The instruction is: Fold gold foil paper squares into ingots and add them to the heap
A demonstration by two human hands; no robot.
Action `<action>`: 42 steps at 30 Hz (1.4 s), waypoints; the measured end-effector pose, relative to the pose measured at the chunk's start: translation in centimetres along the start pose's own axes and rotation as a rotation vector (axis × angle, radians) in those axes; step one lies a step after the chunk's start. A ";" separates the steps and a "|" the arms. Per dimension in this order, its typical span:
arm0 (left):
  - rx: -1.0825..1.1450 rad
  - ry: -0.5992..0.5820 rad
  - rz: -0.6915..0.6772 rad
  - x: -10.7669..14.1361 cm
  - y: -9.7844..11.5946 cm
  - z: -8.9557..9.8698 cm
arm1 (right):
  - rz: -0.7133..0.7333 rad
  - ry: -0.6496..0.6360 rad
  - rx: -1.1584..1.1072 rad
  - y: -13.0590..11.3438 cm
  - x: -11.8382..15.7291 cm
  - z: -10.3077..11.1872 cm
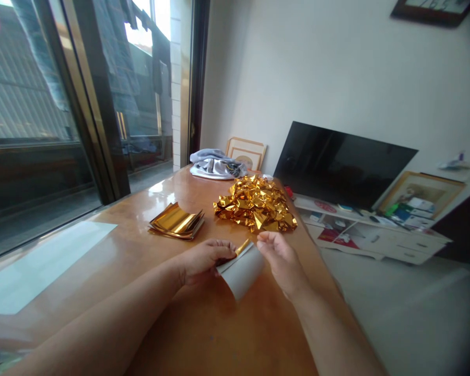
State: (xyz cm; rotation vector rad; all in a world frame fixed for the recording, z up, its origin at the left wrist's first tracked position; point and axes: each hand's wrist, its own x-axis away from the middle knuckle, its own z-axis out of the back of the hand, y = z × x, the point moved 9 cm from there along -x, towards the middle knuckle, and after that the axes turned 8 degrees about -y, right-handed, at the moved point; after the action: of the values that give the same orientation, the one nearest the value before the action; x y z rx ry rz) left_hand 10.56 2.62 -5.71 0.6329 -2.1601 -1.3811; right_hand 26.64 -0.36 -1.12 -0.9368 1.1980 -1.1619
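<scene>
My left hand (203, 261) is curled closed, its fingers pinching the top edge of a curled foil sheet (243, 274), which hangs between my hands just below my fingertips with its pale backing toward me. A narrow strip of the gold face (242, 246) shows at the upper edge, right by my left fingers. My right hand (282, 261) sits just beside the sheet's other edge with its fingers slightly bent. From this angle they seem to be at the sheet's corner, but I can't tell whether they are gripping it or only close to it.

Ahead of my left fingers, a flat stack of gold foil sheets (176, 222) lies on the wooden tabletop (149, 219), neatly layered with its top sheet curling up. Ahead of my right fingers is a crumpled heap of gold foil (254, 204), much bulkier than the stack. So some foil is flattened and stacked, while plenty remains crumpled.

Farther beyond my fingers, a bundled grey cloth (215, 166) and a picture frame (246, 154) sit at the far end of the tabletop. Off to the right of my right hand, a flat-screen television (337, 164) leans above a low white cabinet (376, 235), and a glass door (35, 104) runs along the left.
</scene>
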 end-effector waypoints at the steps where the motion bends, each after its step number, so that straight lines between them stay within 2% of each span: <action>1: -0.027 -0.018 0.022 0.0 -0.2 -0.1 | -0.033 -0.048 -0.040 0.4 0.0 -0.5; 3: -0.095 -0.034 0.044 0.0 -0.3 0.0 | -0.095 -0.124 -0.094 1.3 0.2 -1.6; 6: -0.209 0.000 0.041 -0.1 -0.3 0.7 | -0.185 -0.160 -0.123 2.3 0.6 -2.2; 9: -0.364 0.093 -0.036 -0.4 0.2 1.8 | -0.286 -0.171 -0.113 3.0 0.9 -2.4; 13: -0.691 0.175 -0.135 -0.7 0.8 2.3 | -0.384 -0.181 0.052 3.5 1.2 -2.4; 16: -0.916 0.193 -0.175 -0.9 1.0 2.1 | -0.372 -0.172 0.235 4.3 0.9 -2.0; 20: -1.096 0.209 -0.189 -0.7 1.5 1.7 | -0.230 -0.163 0.535 4.8 0.2 -1.4; 25: -1.204 0.208 -0.174 -0.4 1.9 1.1 | -0.156 -0.151 0.703 4.5 0.0 -1.0; 32: -1.258 0.200 -0.236 -0.4 2.4 0.5 | -0.176 -0.226 0.661 5.7 0.0 -1.6; 37: -1.251 0.322 -0.309 0.6 4.4 1.7 | -0.193 -0.211 0.660 5.6 0.0 -1.4; 39: -1.225 0.294 -0.293 1.1 4.8 1.8 | -0.189 -0.207 0.640 5.6 0.0 -1.4; 42: -1.216 0.162 -0.253 1.7 4.8 0.6 | -0.194 -0.202 0.578 6.0 0.0 -1.2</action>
State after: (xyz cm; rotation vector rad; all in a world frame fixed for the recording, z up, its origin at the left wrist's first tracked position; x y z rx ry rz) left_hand 8.34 3.83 -1.22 0.4688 -0.8029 -2.2808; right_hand 26.40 0.87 -7.09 -0.7092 0.5635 -1.4267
